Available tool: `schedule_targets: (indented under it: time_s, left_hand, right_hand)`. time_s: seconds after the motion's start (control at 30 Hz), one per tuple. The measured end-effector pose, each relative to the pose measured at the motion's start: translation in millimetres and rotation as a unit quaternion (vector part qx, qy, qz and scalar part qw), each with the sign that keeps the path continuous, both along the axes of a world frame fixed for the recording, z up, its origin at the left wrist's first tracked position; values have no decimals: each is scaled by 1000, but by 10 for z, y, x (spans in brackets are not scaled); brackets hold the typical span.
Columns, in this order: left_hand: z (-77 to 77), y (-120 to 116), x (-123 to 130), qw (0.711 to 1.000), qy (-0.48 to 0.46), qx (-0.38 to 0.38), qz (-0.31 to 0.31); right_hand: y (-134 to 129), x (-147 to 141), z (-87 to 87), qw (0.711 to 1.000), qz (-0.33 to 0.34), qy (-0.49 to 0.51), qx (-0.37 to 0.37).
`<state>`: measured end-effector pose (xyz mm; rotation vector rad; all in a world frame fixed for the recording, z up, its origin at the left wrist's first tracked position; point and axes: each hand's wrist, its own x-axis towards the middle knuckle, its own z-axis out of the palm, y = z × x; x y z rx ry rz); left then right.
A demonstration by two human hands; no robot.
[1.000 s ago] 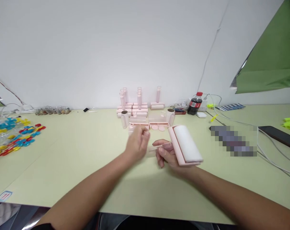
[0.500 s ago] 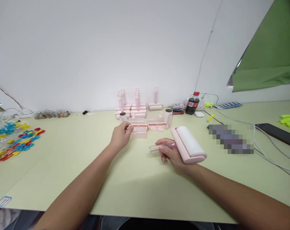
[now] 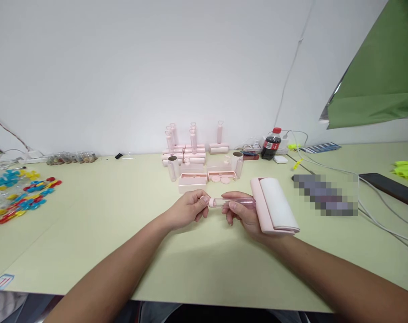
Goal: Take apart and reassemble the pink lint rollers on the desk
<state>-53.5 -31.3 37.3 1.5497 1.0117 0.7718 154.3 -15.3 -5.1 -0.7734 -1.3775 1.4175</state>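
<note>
My right hand [image 3: 240,208] is wrapped round the clear pink handle of a lint roller [image 3: 278,204], whose white roll and pink cover point to the right. At the handle's left end, my left hand [image 3: 192,207] pinches a small pink end cap [image 3: 211,202]. The cap meets the handle's open end; whether it is seated inside cannot be seen. Just beyond my hands lie a pink open case [image 3: 192,183] and another pink case [image 3: 221,178] with round pink parts at its front.
Finished-looking lint rollers [image 3: 193,142] stand in a group by the wall, with loose rolls [image 3: 238,157] in front. A cola bottle [image 3: 270,144], white cables [image 3: 365,207] and a black phone [image 3: 390,189] are on the right. Colourful plastic pieces [image 3: 32,197] lie at left.
My left hand has moved from the pink case rightward and nearer to me, bringing a pink end cap to the handle's end. The lint roller has shifted slightly right.
</note>
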Motion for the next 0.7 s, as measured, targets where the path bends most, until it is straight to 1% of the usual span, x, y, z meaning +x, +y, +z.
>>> schedule_targets:
  time_s: [0.1, 0.17, 0.23, 0.3, 0.4, 0.5, 0.6, 0.7]
  left_hand:
    - [16, -14, -41, 998, 41, -22, -34]
    - [15, -20, -43, 997, 44, -43, -46]
    - [0, -20, -26, 996, 23, -74, -41]
    - [-25, -17, 3, 994, -3, -107, -21]
    - [-52, -17, 43, 991, -32, -128, -10]
    - [-50, -27, 49, 988, -47, -138, -42]
    - [-44, -34, 27, 982, -62, -156, -84]
    - [-55, -35, 9, 976, -79, -168, -111]
  right_hand:
    - [0, 17, -12, 1000, 20, -5, -7]
    - [-3, 21, -9, 999, 36, -4, -13]
    - [-9, 22, 5, 999, 48, 0, -16]
    - [-15, 23, 27, 998, 54, 1, -10]
    - [-18, 34, 41, 999, 51, -9, 7]
    - [-12, 59, 9, 998, 60, -10, 24]
    - [-4, 81, -27, 995, 86, -4, 40]
    - [-13, 86, -6, 992, 107, -6, 59]
